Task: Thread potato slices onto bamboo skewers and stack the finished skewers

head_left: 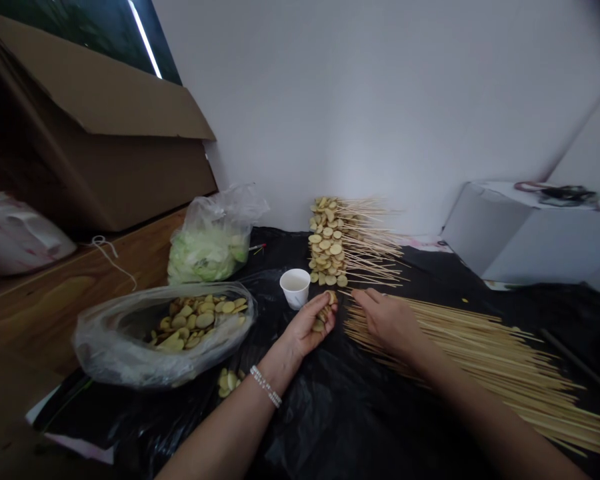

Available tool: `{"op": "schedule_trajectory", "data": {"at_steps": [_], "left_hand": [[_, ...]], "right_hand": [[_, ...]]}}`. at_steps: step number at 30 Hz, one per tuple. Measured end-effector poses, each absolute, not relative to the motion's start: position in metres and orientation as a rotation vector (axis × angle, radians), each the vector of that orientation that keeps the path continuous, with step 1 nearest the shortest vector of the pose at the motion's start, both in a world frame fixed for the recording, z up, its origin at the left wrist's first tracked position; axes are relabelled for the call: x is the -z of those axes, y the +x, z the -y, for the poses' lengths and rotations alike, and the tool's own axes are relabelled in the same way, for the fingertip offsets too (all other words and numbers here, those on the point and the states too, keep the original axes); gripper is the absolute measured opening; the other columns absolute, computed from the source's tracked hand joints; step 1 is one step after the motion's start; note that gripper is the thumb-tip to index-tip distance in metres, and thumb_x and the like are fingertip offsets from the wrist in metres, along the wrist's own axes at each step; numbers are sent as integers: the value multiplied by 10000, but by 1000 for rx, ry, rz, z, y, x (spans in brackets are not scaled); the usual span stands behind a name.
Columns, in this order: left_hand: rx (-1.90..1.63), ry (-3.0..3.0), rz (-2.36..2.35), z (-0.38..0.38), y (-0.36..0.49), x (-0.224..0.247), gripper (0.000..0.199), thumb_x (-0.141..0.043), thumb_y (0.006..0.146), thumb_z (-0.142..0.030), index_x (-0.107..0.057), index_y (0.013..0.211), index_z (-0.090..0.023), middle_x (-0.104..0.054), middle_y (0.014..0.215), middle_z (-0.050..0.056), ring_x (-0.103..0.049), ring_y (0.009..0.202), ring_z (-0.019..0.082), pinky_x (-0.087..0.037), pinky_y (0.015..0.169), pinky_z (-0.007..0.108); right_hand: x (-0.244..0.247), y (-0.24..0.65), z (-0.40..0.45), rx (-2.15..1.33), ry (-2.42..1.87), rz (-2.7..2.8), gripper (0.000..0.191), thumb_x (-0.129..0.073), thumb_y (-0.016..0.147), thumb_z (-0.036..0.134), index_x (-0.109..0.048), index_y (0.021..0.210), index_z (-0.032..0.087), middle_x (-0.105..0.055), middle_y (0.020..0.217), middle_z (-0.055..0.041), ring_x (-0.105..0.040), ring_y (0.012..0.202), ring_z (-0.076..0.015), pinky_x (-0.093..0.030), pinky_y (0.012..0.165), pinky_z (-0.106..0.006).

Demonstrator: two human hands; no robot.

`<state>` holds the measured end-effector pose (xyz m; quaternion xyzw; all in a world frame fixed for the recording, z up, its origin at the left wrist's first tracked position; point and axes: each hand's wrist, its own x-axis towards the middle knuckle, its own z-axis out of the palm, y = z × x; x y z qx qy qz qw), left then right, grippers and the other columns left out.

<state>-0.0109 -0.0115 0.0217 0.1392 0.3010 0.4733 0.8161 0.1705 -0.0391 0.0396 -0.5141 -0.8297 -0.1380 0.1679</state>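
Observation:
My left hand (pixel 313 323), with a beaded bracelet at its wrist, is curled around several potato slices (pixel 319 325). Just to its right, my right hand (pixel 385 319) pinches a thin wooden skewer, its tip pointing toward the slices; most of that skewer is hidden by the hand. Beneath my right hand and forearm lies a wide spread of bare bamboo skewers (pixel 470 340). Beyond both hands, skewers threaded with potato slices (pixel 326 243) are piled up, their sticks pointing right. A white paper cup (pixel 295 293) stands behind my left hand.
An open plastic bag (pixel 115 347) of loose potato slices lies left, with a few slices (pixel 229 382) beside it. Behind are a bag of pale green vegetable (pixel 205 250) and a cardboard box (pixel 130 167). A white box (pixel 535 233) stands right. Black plastic (pixel 330 413) covers the surface.

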Motion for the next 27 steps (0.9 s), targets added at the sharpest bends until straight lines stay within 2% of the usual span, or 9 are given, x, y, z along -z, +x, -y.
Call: {"op": "schedule_trajectory", "data": {"at_steps": [5,14,27], "left_hand": [[-1015,273,-638,11,-12,-20,74,-618,795,-72,-618,849,-123,-629,732,23,-613,609,78,-490,513,137],[-1018,263,-616,10,-14,-19,159,-681,740,-75,-620,876,-128,-582,714,-3,-531,537,36,-360,379,66],[-1070,274,-658,7,-13,-15,168,-713,711,-77,-618,841,-127,-597,707,-4,-563,553,44,-404,413,82]], "right_hand": [[-37,171,41,471,-1390,2375,362,-390,883,151,-594,1179,198,-650,947,-66,-576,733,-137,-337,588,-235],[-31,174,40,581,-1287,2362,357,-461,854,157,-607,1178,194,-662,953,-74,-580,706,-129,-353,581,-232],[-29,169,41,638,-1306,2391,345,-490,843,173,-615,1163,204,-663,930,-64,-566,634,-123,-292,522,-248]]}}
